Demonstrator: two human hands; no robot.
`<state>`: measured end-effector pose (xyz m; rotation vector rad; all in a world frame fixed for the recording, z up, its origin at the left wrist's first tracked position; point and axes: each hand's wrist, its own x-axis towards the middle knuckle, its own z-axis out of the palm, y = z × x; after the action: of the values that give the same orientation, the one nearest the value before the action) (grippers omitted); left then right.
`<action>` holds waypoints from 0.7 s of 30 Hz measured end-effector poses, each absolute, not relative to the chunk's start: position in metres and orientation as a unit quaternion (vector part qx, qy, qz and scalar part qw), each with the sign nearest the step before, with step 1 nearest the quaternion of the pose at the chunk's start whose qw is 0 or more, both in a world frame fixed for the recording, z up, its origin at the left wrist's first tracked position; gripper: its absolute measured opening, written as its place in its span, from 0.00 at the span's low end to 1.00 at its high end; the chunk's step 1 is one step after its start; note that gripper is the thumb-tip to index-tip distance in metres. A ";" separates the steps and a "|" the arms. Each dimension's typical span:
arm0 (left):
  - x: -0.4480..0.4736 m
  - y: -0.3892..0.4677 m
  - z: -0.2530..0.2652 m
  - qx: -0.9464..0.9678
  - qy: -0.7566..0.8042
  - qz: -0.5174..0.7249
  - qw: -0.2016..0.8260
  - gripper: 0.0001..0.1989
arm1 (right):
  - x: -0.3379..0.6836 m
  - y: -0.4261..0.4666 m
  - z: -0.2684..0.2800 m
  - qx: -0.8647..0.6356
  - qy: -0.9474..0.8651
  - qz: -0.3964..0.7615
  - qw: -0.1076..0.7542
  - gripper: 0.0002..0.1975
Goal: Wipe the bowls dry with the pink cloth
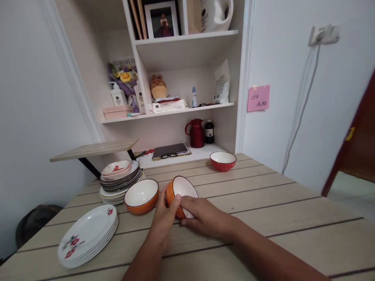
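Observation:
An orange bowl with a white inside and a dark rim is tilted up off the table between my two hands. My left hand is closed round its left side, thumb at the near rim. On the right, my right hand grips the near edge. A small white patch shows between its fingers, and I cannot make out what it is. Just left of my left hand, a second orange bowl stands upright. Farther left lies a stack of white oval plates with red flowers.
Behind the plates rises a mixed stack of dishes, beside a small raised wooden shelf. A red bowl stands at the table's far right. At the back, a shelf unit holds a red jug and a dark laptop.

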<state>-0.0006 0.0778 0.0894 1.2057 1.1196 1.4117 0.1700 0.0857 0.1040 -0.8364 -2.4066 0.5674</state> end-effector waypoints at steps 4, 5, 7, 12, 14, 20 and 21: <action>0.001 0.077 0.091 0.476 0.441 0.576 0.498 0.29 | 0.182 0.094 0.105 -0.289 -0.920 0.162 0.210 0.20; 0.001 0.077 0.091 0.472 0.439 0.577 0.501 0.30 | 0.184 0.097 0.103 -0.281 -0.926 0.148 0.202 0.20; 0.001 0.078 0.091 0.469 0.433 0.578 0.508 0.31 | 0.186 0.100 0.100 -0.277 -0.934 0.120 0.192 0.20; -0.004 0.081 0.088 0.475 0.430 0.572 0.512 0.34 | 0.180 0.096 0.096 -0.302 -0.932 0.076 0.187 0.19; -0.006 0.082 0.087 0.474 0.444 0.569 0.505 0.37 | 0.177 0.092 0.095 -0.311 -0.926 0.095 0.194 0.16; -0.004 0.081 0.087 0.514 0.451 0.542 0.489 0.45 | 0.168 0.084 0.097 -0.346 -0.877 0.202 0.265 0.17; -0.004 0.080 0.087 0.516 0.452 0.544 0.484 0.45 | 0.167 0.083 0.098 -0.351 -0.872 0.209 0.270 0.16</action>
<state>-0.0037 0.0803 0.0872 1.2566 1.1007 1.3248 0.1674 0.0833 0.0979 -0.9451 -2.3498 0.5637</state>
